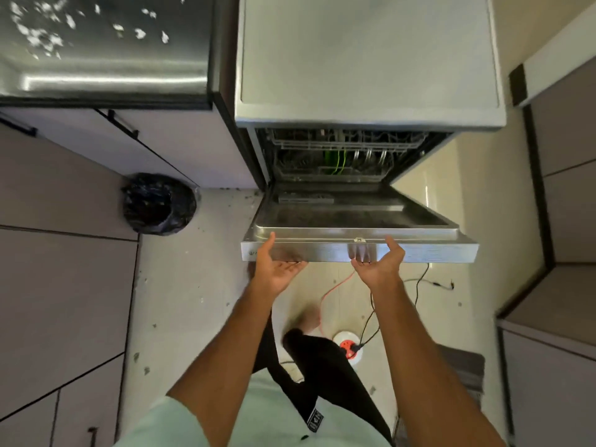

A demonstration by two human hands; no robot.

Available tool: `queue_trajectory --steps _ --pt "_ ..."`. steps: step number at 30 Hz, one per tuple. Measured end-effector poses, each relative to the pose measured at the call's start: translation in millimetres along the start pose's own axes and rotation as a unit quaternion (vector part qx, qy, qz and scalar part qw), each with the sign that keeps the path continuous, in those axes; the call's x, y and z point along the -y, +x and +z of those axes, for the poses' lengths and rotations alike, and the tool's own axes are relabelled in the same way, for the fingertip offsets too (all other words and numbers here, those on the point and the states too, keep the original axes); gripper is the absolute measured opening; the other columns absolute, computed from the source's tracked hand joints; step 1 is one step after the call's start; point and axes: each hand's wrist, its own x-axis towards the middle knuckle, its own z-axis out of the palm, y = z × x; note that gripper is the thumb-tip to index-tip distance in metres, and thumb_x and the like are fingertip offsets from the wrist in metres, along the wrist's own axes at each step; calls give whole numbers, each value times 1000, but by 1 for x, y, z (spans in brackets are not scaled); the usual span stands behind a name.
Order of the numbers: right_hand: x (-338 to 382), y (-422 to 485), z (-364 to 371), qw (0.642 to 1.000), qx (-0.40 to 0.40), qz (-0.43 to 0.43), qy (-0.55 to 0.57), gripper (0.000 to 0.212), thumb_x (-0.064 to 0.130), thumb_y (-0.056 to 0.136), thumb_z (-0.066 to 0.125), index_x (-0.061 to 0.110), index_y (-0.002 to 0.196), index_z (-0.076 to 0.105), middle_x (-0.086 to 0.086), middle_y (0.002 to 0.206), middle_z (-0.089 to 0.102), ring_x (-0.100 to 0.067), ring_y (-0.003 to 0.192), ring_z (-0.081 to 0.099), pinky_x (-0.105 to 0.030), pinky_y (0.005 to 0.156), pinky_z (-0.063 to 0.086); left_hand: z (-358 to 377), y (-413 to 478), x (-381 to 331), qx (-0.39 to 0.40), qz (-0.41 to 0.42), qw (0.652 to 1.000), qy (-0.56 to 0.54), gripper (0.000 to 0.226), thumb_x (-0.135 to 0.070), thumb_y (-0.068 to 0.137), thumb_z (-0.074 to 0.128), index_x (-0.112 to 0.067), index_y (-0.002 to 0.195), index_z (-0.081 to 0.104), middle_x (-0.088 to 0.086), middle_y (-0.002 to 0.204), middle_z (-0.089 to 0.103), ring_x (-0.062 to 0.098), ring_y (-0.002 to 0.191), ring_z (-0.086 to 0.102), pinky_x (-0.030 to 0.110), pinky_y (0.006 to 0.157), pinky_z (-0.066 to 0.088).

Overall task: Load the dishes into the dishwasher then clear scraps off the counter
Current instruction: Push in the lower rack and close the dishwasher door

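Note:
The steel dishwasher (367,59) stands ahead with its door (358,250) hanging partly open. Inside, the racks hold several plates (369,158) and green dishes (335,161). My left hand (277,269) is palm-up under the door's front edge at its left, fingers beneath, thumb up against the face. My right hand (380,264) holds the same edge further right in the same way. White scraps (42,37) lie scattered on the dark counter (113,59) at the upper left.
A bin lined with a black bag (159,204) stands on the floor left of the dishwasher. Crumbs dot the floor. An orange cable (335,288), black cables and a round socket reel (350,348) lie below the door. Cabinets flank both sides.

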Motion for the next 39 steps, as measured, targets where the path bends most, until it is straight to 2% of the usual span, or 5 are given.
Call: queue_trajectory --steps 10,17,24,34,39 --pt "67 -23 120 996 86 -10 38 79 45 96 58 9 158 25 -19 158 34 -40 144 37 -54 121 26 136 -27 -79 87 41 992 83 83 -32 82 82 -2 145 38 32 138 51 47 128 52 59 116 35" --pt "104 -24 198 984 142 -18 102 94 63 101 34 1 160 -4 -20 169 -2 -37 156 1 -50 127 4 233 -24 -134 53 34 996 69 74 -8 93 64 4 153 23 32 161 13 50 145 26 55 120 29" --pt "110 -24 244 985 116 -28 121 102 67 94 48 2 161 6 -18 169 10 -34 156 13 -49 127 11 264 -7 -166 56 -29 997 47 67 -15 93 67 4 148 34 28 151 38 47 139 39 61 118 26" --pt "101 -20 255 990 74 -64 97 96 61 94 51 8 163 8 -18 168 15 -33 155 18 -48 127 12 269 8 -162 20 -20 997 69 61 -30 102 58 0 147 32 25 153 36 45 139 40 58 115 33" --pt "96 -25 260 991 79 -78 76 77 57 96 51 15 157 30 -15 161 32 -32 146 36 -47 123 27 268 6 -160 15 5 990 141 64 -35 102 56 0 148 30 26 153 36 42 136 46 53 113 40"
